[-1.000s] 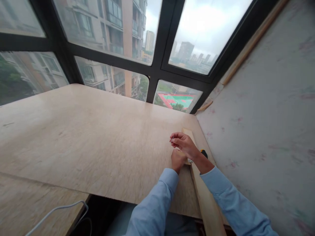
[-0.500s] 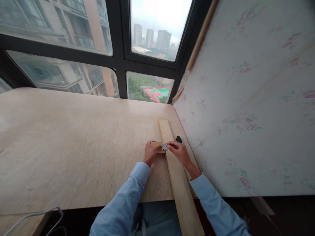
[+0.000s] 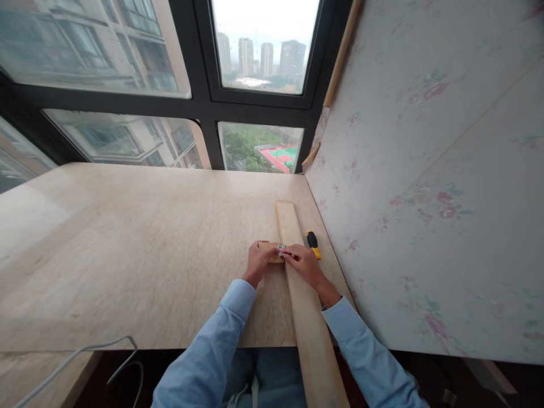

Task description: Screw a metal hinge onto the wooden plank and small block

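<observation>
My left hand (image 3: 257,264) is closed round a short wooden block (image 3: 268,246) that meets the left edge of a long wooden board (image 3: 312,326). A small metal hinge (image 3: 281,247) lies over the joint, with my left thumb beside it. My right hand (image 3: 305,264) reaches across the board, its thumb and fingers pinched together over the hinge's lower part. Whatever sits between those fingertips is too small to make out. Just beyond the right hand lies a black and yellow screwdriver (image 3: 313,242), partly covered at its near end.
The board rests on a pale marble-look ledge (image 3: 148,249) and sticks out past its front edge over my lap. A flowered wall (image 3: 425,226) rises close on the right. Dark-framed windows (image 3: 204,107) stand behind. A grey cable (image 3: 85,354) loops at lower left.
My right fingertips have moved left from the hinge's right edge to cover its lower part. More of the screwdriver shows now. The camera view has tilted slightly.
</observation>
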Demonstrator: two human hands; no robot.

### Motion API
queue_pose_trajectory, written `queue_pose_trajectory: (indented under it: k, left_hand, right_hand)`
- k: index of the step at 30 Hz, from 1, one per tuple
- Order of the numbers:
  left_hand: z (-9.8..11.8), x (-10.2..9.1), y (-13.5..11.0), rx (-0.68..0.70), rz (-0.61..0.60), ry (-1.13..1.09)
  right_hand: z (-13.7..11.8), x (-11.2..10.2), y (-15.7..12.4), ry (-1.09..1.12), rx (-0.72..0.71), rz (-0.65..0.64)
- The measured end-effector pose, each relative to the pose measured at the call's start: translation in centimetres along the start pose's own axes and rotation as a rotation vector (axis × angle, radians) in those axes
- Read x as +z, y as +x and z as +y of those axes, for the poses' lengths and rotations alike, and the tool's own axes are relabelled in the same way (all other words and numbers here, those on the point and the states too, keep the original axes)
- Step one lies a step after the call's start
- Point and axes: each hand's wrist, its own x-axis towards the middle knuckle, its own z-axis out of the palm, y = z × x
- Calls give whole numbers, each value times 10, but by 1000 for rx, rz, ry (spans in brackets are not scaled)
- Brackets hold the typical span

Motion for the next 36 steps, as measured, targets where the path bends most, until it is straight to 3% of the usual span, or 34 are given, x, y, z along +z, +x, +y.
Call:
queue_pose_trajectory:
  k: [9, 22, 28, 32, 36]
  left_hand:
    - [1, 0, -1, -17, -13, -29]
    - [1, -1, -2, -26, -5, -57]
    - [2, 0, -2, -31, -7, -43]
    - [3, 0, -3, -40, -17, -54]
    - [0, -2, -3, -47, -36, -93]
  right_hand:
    - [0, -3, 1, -47, -52, -110]
    - [-7, -4, 4, -140, 9, -78]
    - [-13, -5, 2, -83, 92, -71]
    - [-45, -24, -3, -38, 108, -17]
    - [-94, -67, -20, 54, 54, 178]
